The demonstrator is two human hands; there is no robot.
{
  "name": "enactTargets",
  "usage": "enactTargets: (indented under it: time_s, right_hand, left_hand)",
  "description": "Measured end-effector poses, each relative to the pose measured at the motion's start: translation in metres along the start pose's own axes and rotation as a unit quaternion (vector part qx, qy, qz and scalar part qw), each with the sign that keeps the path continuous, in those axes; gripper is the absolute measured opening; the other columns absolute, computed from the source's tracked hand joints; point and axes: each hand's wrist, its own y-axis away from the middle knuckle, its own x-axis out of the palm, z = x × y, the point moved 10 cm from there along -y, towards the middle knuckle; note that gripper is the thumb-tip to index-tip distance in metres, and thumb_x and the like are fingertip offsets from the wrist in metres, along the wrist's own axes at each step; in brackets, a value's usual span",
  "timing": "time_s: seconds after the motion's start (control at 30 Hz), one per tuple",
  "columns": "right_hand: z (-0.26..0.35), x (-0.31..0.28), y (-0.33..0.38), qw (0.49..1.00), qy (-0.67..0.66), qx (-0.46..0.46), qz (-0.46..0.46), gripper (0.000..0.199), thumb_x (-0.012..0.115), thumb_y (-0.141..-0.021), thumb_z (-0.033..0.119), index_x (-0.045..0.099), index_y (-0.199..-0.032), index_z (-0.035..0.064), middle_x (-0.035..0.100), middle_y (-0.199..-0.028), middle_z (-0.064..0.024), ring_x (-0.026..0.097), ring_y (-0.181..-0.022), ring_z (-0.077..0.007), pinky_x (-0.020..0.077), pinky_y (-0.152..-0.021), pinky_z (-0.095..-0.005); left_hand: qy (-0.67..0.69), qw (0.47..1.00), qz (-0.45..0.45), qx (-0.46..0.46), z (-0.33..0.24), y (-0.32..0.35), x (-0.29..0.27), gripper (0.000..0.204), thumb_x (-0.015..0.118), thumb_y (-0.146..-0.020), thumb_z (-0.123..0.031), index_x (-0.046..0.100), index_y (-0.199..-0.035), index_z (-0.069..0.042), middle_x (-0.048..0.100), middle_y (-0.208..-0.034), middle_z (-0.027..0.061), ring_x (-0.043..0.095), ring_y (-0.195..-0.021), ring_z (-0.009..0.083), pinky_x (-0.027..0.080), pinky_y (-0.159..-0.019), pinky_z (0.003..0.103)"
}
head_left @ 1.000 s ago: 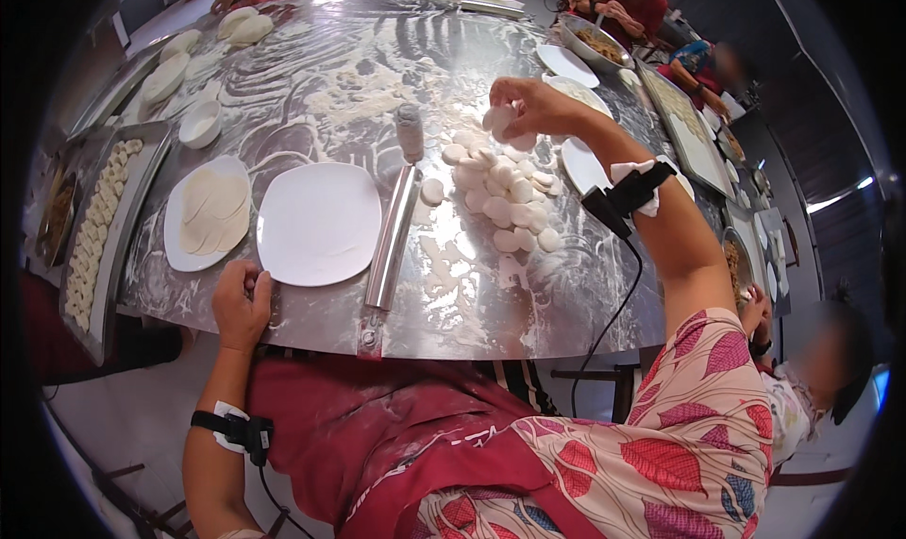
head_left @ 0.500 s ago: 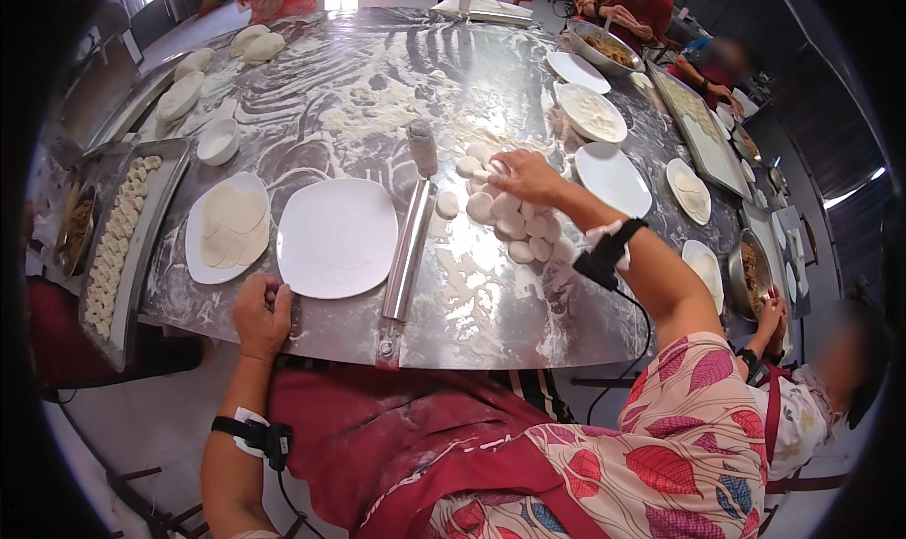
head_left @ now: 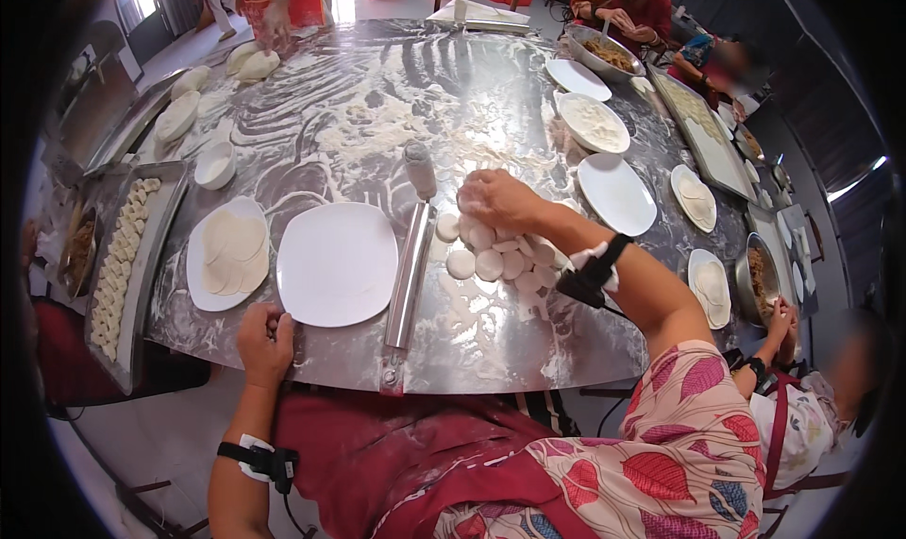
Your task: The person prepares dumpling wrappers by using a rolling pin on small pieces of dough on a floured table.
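A pile of small flattened dough pieces [head_left: 489, 264] lies on the floured steel table [head_left: 491, 350] in front of me. My right hand [head_left: 495, 199] reaches over the pile's far side, its fingers curved downward; the fingertips and anything under them are hidden. Left of the pile lies a metal rolling pin [head_left: 409, 275], its cloth-wrapped far handle [head_left: 419, 169] pointing away from me. My left hand [head_left: 266, 341] rests at the near table edge, fingers curled closed with nothing in them. It is nearest to an empty white plate [head_left: 337, 265] and a plate of thin round dough wrappers [head_left: 234, 251].
A tray of shaped dumplings [head_left: 123, 265] stands at the left, near a small white bowl [head_left: 216, 165]. Dough lumps [head_left: 253, 62] lie at the far left. To the right are white plates [head_left: 615, 193], a bowl of filling [head_left: 758, 275] and co-workers' hands [head_left: 783, 317].
My right hand has moved slightly left, from the pile's middle to its far left side, and its fingers are more curled. Some dough pieces have shifted. At the far left, a co-worker's hand reaches the dough lumps.
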Motion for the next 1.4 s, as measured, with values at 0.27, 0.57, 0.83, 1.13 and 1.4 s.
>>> enactTargets:
  time_s: [0.27,0.57,0.83,1.13,1.4]
  right_hand:
    - [-0.074,-0.068,0.061,0.970,-0.059,0.200,-0.127,0.053,0.082,-0.072,0.019,0.058,-0.115,0.0007,0.061,-0.107,-0.0194,0.063,-0.094,-0.0284,0.0528,-0.077,-0.0377]
    - [-0.125,-0.042,-0.018,0.945,-0.046,0.316,0.076,0.038,0.085,-0.060,0.020,0.062,-0.072,-0.0082,0.068,-0.067,-0.0170,0.069,-0.060,-0.0227,0.0556,-0.052,-0.0324]
    - [-0.073,-0.039,-0.181,0.943,-0.276,0.161,-0.098,0.047,0.077,-0.072,0.008,0.054,-0.111,-0.0043,0.062,-0.102,-0.0177,0.063,-0.087,-0.0224,0.0538,-0.072,-0.0301]
    - [-0.096,-0.064,-0.032,0.977,0.037,0.188,-0.093,0.068,0.072,-0.078,0.031,0.046,-0.127,-0.0076,0.051,-0.122,-0.0318,0.051,-0.115,-0.0400,0.0437,-0.095,-0.0415]
    - [-0.145,-0.053,0.030,0.927,0.094,0.352,-0.090,0.080,0.059,-0.088,0.047,0.033,-0.132,-0.0146,0.035,-0.138,-0.0337,0.034,-0.129,-0.0460,0.0307,-0.108,-0.0476]
  left_hand:
    - [0.004,1.000,0.005,0.006,-0.005,-0.002,0.002,0.011,0.065,-0.079,-0.007,0.055,-0.079,-0.003,0.047,-0.068,0.0071,0.045,-0.056,0.0190,0.037,-0.052,0.031]
    - [-0.003,1.000,0.024,-0.014,-0.003,-0.002,0.002,0.013,0.066,-0.074,-0.007,0.055,-0.080,-0.002,0.048,-0.068,0.0098,0.047,-0.057,0.0238,0.039,-0.054,0.034]
    - [0.004,0.999,0.031,0.005,-0.006,-0.006,0.000,0.016,0.067,-0.074,-0.007,0.056,-0.085,-0.002,0.050,-0.071,0.0109,0.049,-0.059,0.0238,0.040,-0.054,0.034]
    - [0.006,0.999,0.035,-0.018,-0.003,-0.004,0.003,0.014,0.065,-0.077,-0.007,0.056,-0.085,-0.001,0.050,-0.073,0.0108,0.050,-0.062,0.0239,0.041,-0.058,0.033]
    - [-0.002,0.999,0.034,0.013,-0.009,-0.004,0.000,0.012,0.064,-0.078,-0.008,0.055,-0.084,-0.002,0.048,-0.072,0.0103,0.048,-0.061,0.0239,0.040,-0.057,0.034]
